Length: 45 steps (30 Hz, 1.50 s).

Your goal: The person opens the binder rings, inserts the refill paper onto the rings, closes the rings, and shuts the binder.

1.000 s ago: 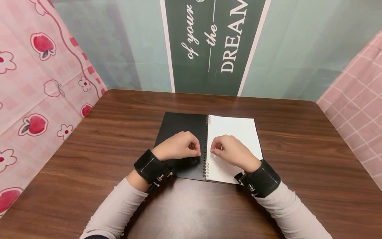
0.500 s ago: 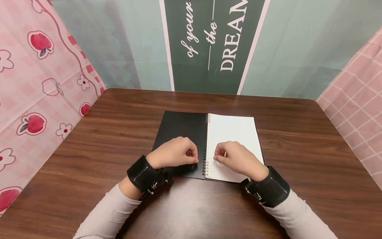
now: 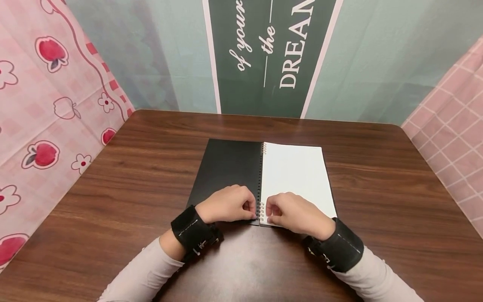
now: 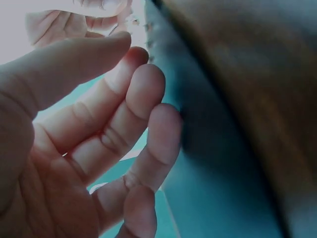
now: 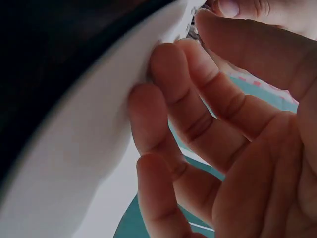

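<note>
A ring-bound notebook lies open, its black cover (image 3: 234, 163) on the left and its white page (image 3: 296, 167) on the right. At the lower end of the metal rings (image 3: 261, 212), my left hand (image 3: 230, 204) bends over the cover, fingertips right beside the rings. My right hand (image 3: 296, 213) mirrors it over the page's lower inner corner. In the left wrist view the fingers (image 4: 163, 131) curve loosely, with the thumb close to the index tip. Loosely bent fingers (image 5: 168, 69) come down against the page in the right wrist view. Nothing shows between thumb and fingers of either hand.
A brown wooden table (image 3: 151, 155) carries the notebook. Behind it hangs a blue-green cloth (image 3: 181, 63) with a dark lettered panel. Pink patterned cloth (image 3: 56, 126) stands at the left, pink checked cloth (image 3: 453, 117) at the right. Each wrist wears a black strap.
Both hands have moved down along the binding toward the person, from mid-notebook to the lower rings. They drew slightly apart, then came closer together. The notebook has stayed put.
</note>
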Each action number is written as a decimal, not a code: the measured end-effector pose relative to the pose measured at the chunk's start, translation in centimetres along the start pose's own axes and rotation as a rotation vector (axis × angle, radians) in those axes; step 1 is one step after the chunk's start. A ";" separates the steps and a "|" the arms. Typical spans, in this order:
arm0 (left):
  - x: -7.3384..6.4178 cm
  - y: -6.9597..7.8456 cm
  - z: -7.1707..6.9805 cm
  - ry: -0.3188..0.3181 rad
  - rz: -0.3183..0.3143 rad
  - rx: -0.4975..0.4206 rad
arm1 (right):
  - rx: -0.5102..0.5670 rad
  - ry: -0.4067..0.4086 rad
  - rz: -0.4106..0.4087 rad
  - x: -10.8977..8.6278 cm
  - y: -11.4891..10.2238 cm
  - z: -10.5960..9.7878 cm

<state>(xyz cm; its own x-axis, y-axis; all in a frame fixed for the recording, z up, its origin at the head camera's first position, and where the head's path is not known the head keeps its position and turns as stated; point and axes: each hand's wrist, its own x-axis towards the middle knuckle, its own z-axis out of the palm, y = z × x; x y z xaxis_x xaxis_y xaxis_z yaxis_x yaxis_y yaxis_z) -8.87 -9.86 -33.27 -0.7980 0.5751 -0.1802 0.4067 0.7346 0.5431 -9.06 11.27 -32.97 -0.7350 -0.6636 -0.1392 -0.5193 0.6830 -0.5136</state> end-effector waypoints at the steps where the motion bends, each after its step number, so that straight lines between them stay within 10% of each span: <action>1: 0.1 0.0 0.1 -0.003 -0.002 0.002 | 0.001 -0.003 -0.001 0.0 0.0 0.1; 38: 0.7 0.1 -0.2 -0.030 0.024 0.005 | 0.009 -0.003 -0.011 0.6 -0.4 0.3; 45: -0.6 -0.3 -0.3 0.042 0.022 0.131 | 0.006 -0.005 0.004 0.4 -0.3 0.1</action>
<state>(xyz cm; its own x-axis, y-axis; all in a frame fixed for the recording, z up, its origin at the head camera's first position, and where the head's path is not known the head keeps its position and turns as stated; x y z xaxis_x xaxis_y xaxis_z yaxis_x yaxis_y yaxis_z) -8.67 -10.55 -33.08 -0.8048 0.5783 -0.1336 0.4770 0.7642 0.4341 -9.13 10.79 -32.97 -0.7349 -0.6623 -0.1458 -0.5138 0.6841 -0.5177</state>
